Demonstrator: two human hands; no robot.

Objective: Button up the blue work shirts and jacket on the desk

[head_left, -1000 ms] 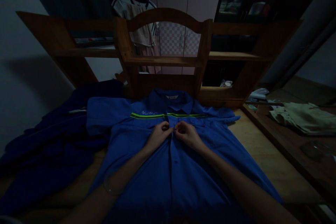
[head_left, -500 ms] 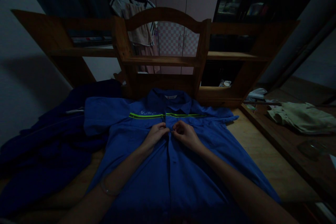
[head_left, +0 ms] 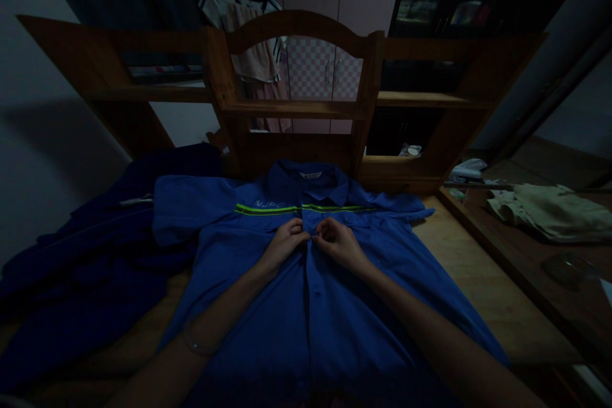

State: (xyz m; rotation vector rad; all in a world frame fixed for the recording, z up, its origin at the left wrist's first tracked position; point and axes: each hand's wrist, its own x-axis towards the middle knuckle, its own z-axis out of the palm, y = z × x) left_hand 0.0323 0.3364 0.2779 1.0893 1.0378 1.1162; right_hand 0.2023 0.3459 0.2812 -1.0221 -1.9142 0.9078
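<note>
A blue short-sleeved work shirt lies face up and spread out, its collar pointing away from me. A yellow-green stripe crosses its chest, with pale lettering above it on the left. My left hand pinches the front edge of the shirt just below the stripe. Right beside it, my right hand is closed on the same front placket, thumb and fingertips together. The fingertips of both hands nearly meet, and whatever button lies between them is too small to make out. Lower on the placket a button shows.
Under the shirt is a wooden table, with a wooden shelf unit along its back. Dark blue clothing is heaped at the left. On a brown surface at the right sit folded pale cloth and a glass dish.
Both hands stay at the same spot on the placket, with only slight finger movement. The shirt lies as before, and the view has shifted a little.
</note>
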